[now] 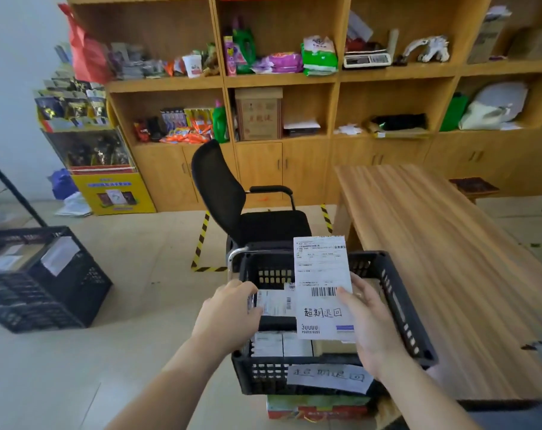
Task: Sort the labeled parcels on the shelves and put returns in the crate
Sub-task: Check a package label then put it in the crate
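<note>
I held a white box (324, 290) with a big paper label in my right hand (372, 330). My fingers were closed on its right edge. The box stood up just over the black crate (400, 308) in front of me. The crate had a handwritten sign (328, 377) on its near wall, with the same words as on the box, so I think it was a return. My left hand (229, 315) was in the crate, pinching another labeled parcel (275, 302) that lay there. I was at the step of putting a return in. Next I would need to lower the box flat. There was little room, since parcels filled the near part. A table (443, 243) was close on the right, and a chair (248, 212) was just behind. The floor on the left was open, with another crate (40, 277) far left.
</note>
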